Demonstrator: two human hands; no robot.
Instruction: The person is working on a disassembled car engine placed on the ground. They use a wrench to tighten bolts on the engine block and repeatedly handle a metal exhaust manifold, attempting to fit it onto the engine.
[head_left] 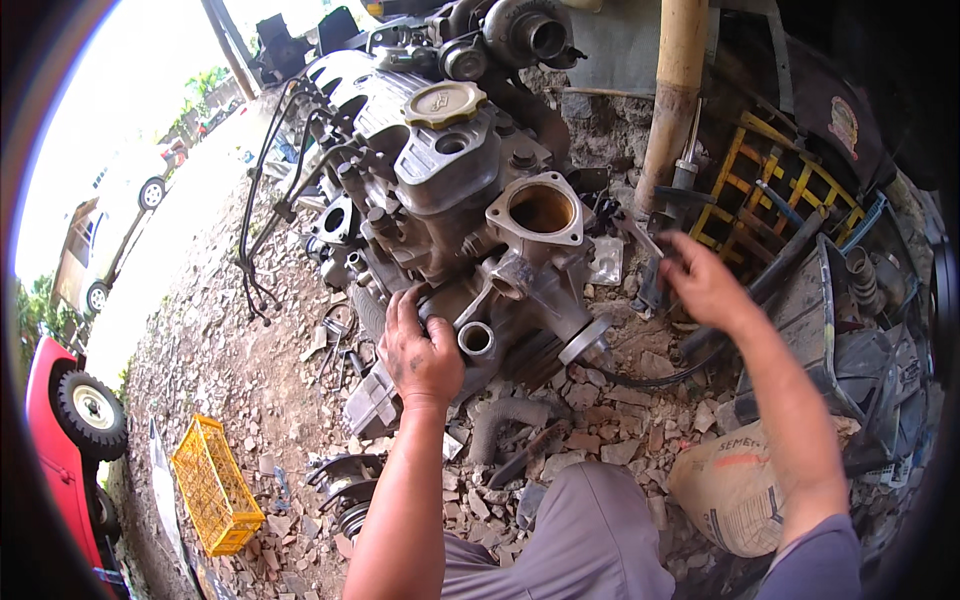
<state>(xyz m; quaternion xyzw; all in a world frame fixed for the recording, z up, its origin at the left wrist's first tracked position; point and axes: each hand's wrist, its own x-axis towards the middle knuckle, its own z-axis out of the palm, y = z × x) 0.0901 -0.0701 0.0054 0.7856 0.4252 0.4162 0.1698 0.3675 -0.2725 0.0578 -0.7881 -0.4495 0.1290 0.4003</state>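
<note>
A large grey engine [450, 185] stands in front of me, with a yellowish oil filler cap [443, 104] on top. Its round flanged opening [543, 210] faces up at the right front. My left hand [424, 358] lies on the engine's near side, beside a short pipe stub [476, 339], with fingers stretched over the metal and the thumb apart. To the right of the flange, my right hand [705, 284] is closed round a wrench [641, 238]. The wrench's far end reaches toward the engine's right side, where the exact contact is too small to tell.
Broken tiles and rubble cover the ground. A bamboo post [679, 100] rises behind my right hand, near a yellow crate [750, 180]. A paper sack [728, 490] lies at lower right. Another yellow crate [218, 487] and a red vehicle [58, 460] are at left.
</note>
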